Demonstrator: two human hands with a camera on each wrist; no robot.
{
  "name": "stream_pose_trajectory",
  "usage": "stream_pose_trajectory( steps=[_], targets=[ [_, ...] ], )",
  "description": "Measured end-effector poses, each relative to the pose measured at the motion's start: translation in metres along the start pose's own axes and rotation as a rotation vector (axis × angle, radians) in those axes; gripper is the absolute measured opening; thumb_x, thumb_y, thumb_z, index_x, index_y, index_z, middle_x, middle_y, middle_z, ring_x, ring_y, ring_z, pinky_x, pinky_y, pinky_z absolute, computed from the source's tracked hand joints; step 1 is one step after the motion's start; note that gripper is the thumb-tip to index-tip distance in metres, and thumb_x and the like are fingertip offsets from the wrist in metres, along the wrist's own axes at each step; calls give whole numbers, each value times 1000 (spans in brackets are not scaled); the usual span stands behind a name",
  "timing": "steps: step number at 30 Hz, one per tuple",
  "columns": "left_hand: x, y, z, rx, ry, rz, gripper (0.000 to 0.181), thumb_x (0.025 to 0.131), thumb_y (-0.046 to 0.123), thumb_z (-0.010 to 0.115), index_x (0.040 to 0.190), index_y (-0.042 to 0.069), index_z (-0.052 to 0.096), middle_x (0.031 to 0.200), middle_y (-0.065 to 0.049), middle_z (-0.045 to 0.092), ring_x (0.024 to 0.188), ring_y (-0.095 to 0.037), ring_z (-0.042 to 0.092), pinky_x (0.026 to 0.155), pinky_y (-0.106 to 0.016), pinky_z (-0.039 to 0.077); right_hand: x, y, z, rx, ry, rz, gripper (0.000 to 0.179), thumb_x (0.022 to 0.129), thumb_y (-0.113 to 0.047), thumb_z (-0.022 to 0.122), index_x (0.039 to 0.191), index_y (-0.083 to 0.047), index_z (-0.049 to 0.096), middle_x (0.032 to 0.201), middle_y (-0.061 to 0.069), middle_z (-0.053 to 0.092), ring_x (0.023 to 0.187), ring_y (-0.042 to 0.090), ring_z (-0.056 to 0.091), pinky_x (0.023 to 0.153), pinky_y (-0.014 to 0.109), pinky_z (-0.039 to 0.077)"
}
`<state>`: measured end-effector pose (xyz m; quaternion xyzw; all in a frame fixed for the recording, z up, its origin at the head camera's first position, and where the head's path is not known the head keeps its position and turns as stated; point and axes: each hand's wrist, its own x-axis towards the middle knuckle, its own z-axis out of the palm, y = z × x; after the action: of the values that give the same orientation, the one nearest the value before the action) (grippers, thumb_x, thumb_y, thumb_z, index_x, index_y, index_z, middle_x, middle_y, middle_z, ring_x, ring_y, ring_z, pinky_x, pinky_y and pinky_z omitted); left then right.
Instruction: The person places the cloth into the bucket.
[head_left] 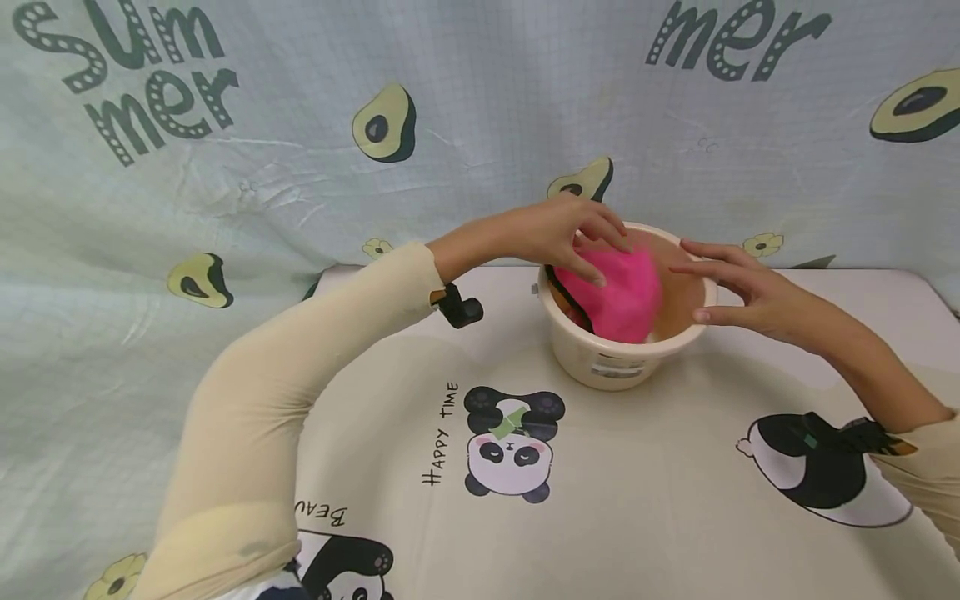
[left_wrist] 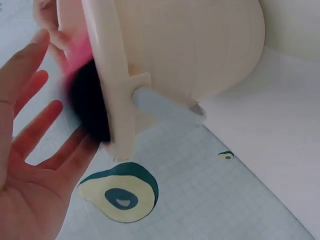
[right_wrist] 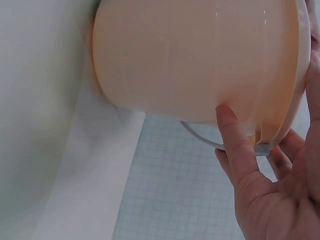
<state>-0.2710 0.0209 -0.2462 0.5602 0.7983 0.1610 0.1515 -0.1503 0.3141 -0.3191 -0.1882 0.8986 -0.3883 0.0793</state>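
A cream plastic bucket (head_left: 573, 358) stands upright at the back of the table. Inside its mouth is a bright pink item (head_left: 628, 296) with a black edge, its kind unclear. Over the near-left of the opening, my left hand (head_left: 558, 233) has its fingers spread loosely right above the pink item. In the left wrist view those fingers lie beside the item's blurred black part (left_wrist: 91, 102), not curled round it. My right hand (head_left: 772, 296) holds the bucket's right side at the rim, with one digit (right_wrist: 232, 130) against the outer wall and others at the lip.
The bucket's grey handle (left_wrist: 167, 106) hangs by its side hinge. A panda-printed cover (head_left: 637, 500) lies on the table. Behind the bucket hangs a pale curtain (head_left: 480, 100) printed with avocados. Small dark wrist cameras (head_left: 459, 308) sit on both sleeves.
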Motion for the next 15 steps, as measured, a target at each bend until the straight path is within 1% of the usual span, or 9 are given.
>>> stream_pose_trajectory(
  steps=[3,5,7,9,10,12,13,15],
  targets=[
    [-5,-1,-3,-19,14,-22,54,87,38,81,135,17,68,145,-4,57,133,-16,52,101,-29,51,1,0,-1,-7,2,9,67,89,-12,77,151,-15,51,166,7,21,147,37,18,104,78,29],
    [-8,-1,-3,-5,26,-37,53,89,39,80,135,18,68,145,-2,57,136,-15,48,102,-31,50,1,1,-2,-8,4,12,67,89,-11,77,150,-14,51,166,7,21,147,37,19,104,77,29],
    [-13,-1,-3,6,30,-48,53,90,40,78,136,18,67,145,-2,57,137,-16,48,103,-32,49,2,2,-2,-7,2,8,68,89,-10,77,151,-14,50,166,8,21,147,37,18,104,78,29],
    [-19,-2,-2,15,48,-52,53,91,40,77,137,17,66,145,-2,57,138,-17,47,106,-34,47,2,4,-2,-7,0,5,69,88,-10,77,151,-14,49,166,8,20,147,37,18,103,78,30],
    [-23,-3,-1,19,64,-49,52,91,39,76,137,16,66,145,-3,58,139,-18,47,109,-35,45,1,4,-1,-11,0,-5,70,88,-9,77,152,-14,48,166,8,19,148,37,17,103,78,30],
    [-33,-5,1,36,104,-62,51,93,38,74,138,15,65,146,-3,57,141,-19,45,113,-38,40,1,6,0,-9,1,-33,73,90,-7,75,155,-14,44,167,8,18,149,35,16,101,78,32],
    [-39,-6,3,46,131,-68,50,94,37,73,139,15,65,147,-3,56,142,-20,44,115,-40,37,1,7,1,-13,-2,-38,74,91,-6,73,157,-16,41,168,7,17,150,32,16,104,74,36],
    [-53,-8,6,67,189,-95,48,97,35,69,140,15,63,149,-4,53,143,-21,42,118,-41,34,-2,8,2,-19,8,-56,75,95,-6,69,160,-19,34,169,3,15,153,25,14,104,73,36]
  ],
)
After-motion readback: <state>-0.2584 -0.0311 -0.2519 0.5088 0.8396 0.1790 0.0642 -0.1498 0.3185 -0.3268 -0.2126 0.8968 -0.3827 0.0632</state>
